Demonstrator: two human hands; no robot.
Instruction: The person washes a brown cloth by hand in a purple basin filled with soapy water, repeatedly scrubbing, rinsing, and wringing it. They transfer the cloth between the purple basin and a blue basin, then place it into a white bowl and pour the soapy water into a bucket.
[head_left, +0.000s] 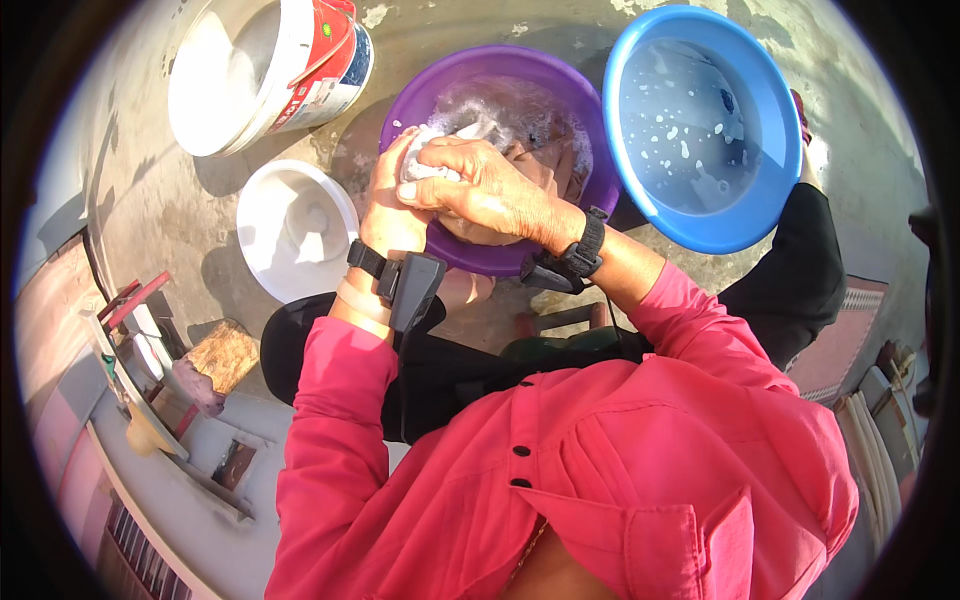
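A purple plastic basin (501, 64) in front of me holds sudsy water and wet cloth. Over its left side, my right hand (480, 180) grips a bunched white wet cloth (420, 154). My left hand (396, 199) is on the same cloth from the left, its fingers partly hidden behind the bundle and my right hand. White soapy fabric (484, 124) lies just beyond my hands. A brown cloth (551, 166) lies in the water to the right of them. Foam rings the inside of the basin.
To the right stands a blue basin (780, 150) of cloudy water with foam patches. A white bucket (225, 82) with a red label is at the upper left, above a small white tub (259, 247). A wood block (225, 352) sits lower left. The floor (465, 22) is concrete.
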